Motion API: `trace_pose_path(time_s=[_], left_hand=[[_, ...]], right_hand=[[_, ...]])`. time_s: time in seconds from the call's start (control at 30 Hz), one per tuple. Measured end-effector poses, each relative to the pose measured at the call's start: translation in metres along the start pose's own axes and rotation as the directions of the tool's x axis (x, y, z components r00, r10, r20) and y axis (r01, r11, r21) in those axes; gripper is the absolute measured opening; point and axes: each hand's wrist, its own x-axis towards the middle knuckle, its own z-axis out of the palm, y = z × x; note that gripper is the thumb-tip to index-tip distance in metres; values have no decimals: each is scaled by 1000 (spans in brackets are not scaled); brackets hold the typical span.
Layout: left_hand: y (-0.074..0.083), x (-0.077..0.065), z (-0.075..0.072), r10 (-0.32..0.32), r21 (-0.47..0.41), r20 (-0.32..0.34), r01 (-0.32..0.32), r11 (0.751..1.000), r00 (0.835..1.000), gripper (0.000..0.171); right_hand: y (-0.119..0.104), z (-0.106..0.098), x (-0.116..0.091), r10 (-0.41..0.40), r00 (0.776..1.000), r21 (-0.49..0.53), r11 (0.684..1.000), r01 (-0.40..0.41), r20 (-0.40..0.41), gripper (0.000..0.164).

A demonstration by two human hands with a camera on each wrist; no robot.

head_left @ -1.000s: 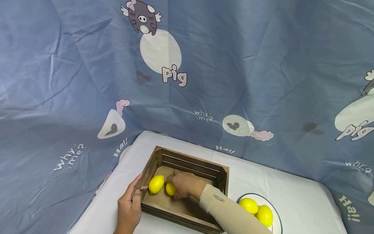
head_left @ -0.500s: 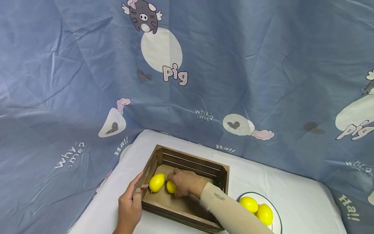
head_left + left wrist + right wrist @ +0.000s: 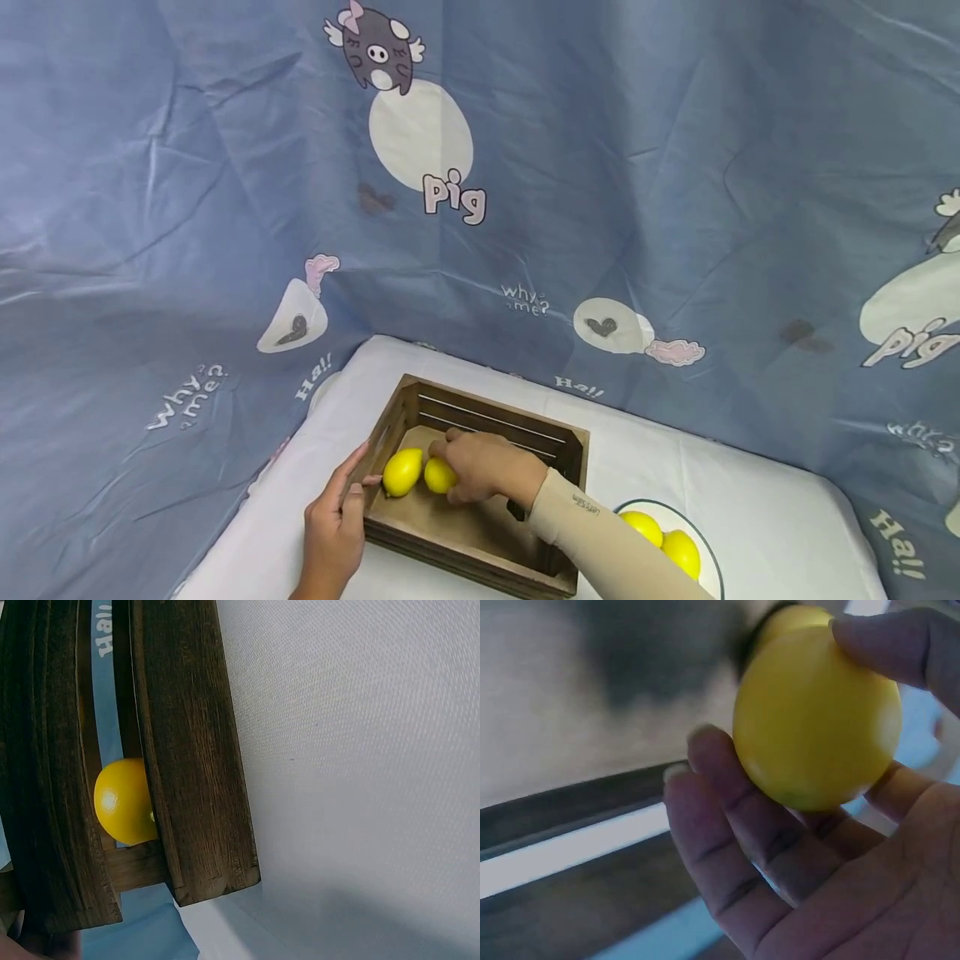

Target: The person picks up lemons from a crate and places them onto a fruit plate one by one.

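A dark wooden crate (image 3: pixel 558 446) stands on the white-covered table. My left hand (image 3: pixel 358 473) grips its left wall, thumb over the rim and fingers outside. Inside the crate my right hand (image 3: pixel 448 482) holds a yellow lemon (image 3: pixel 437 475) just beside a second lemon (image 3: pixel 402 471) that lies on the crate floor. In the right wrist view the held lemon (image 3: pixel 817 724) sits between thumb and curled fingers (image 3: pixel 727 825). The left wrist view shows the crate wall (image 3: pixel 195 750) from outside, with a lemon (image 3: pixel 120 801) visible between the slats.
A white plate (image 3: pixel 712 567) with two more lemons (image 3: pixel 663 540) lies to the right of the crate, partly behind my beige sleeve (image 3: pixel 600 542). A blue printed cloth (image 3: pixel 600 167) hangs close behind and to the left. White tablecloth (image 3: pixel 360 750) lies beside the crate.
My right hand has shifted slightly inside the crate and more of its lemon now shows. The left hand stays on the crate wall.
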Motion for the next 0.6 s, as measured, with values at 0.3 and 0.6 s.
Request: trace_pose_path(time_s=[0.3, 0.6], left_hand=[[0, 0, 1, -3, -7, 3, 3, 1000, 1000, 58], [-1, 0, 1, 15, 6, -15, -15, 1000, 1000, 57]], right_hand=[[-1, -35, -40, -4, 995, 13, 1000, 6, -102, 57], [9, -42, -90, 17, 980, 65, 998, -4, -201, 61]])
